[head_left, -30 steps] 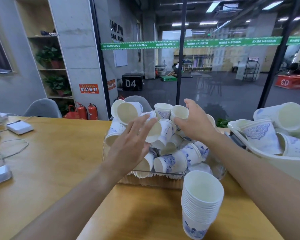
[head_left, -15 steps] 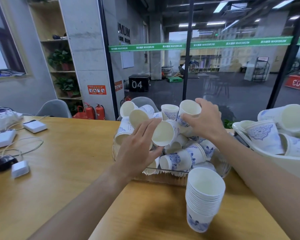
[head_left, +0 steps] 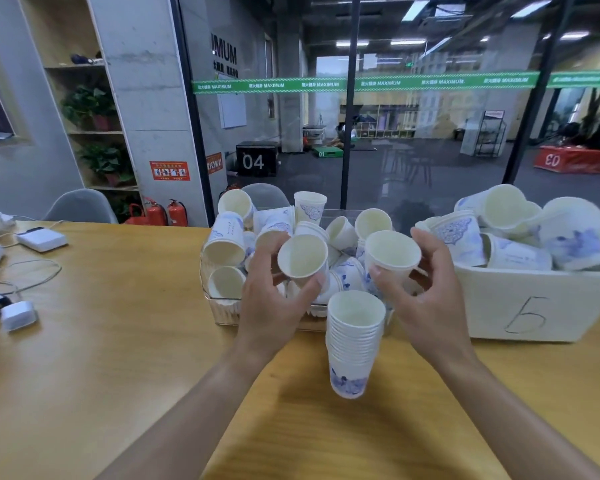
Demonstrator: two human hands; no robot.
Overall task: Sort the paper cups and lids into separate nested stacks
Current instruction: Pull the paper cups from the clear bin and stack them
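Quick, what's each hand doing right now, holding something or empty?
Left hand: holding a paper cup, fingers curled round it.
Right hand: holding another cup, above the nested stack.

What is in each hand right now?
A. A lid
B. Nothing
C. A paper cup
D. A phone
C: the left hand grips one paper cup and the right hand grips another cup, both held above the stack on the table.
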